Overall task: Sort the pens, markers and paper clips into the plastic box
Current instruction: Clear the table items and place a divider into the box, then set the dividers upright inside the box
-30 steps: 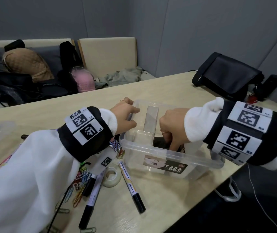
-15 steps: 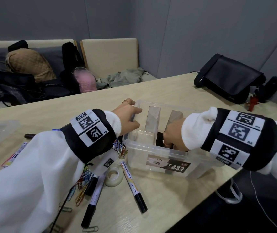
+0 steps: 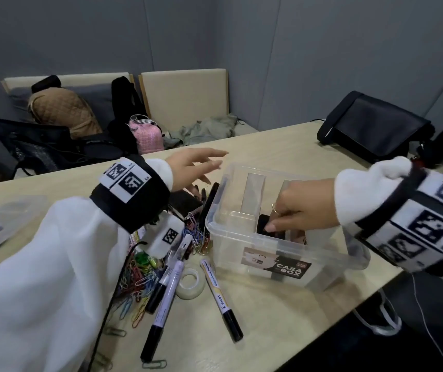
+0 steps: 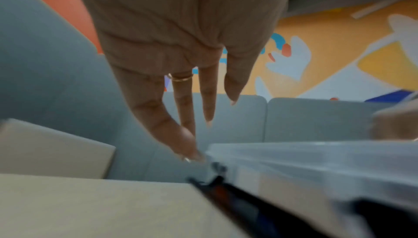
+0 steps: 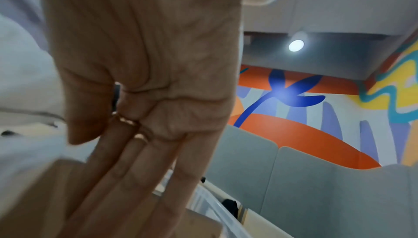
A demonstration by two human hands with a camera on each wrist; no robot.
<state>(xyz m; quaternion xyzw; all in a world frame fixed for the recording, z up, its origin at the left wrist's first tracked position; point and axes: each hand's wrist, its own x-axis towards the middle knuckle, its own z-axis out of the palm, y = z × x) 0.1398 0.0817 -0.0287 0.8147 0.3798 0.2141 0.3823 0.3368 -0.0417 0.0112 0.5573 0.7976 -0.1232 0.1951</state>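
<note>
Right hand (image 3: 299, 208) seemingly touches marker (image 3: 264, 224).

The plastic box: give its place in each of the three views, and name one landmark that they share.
Head: plastic box sits centre right on the table, right hand reaching inside.
Left wrist: its blurred clear rim fills the lower right, past the left hand.
Right wrist: only a rim edge shows, bottom centre.
Shared landmark: the box rim itself.

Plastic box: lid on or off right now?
Off. The plastic box is open-topped: the right hand reaches down inside it, fingers on a dark object between the dividers.
</note>
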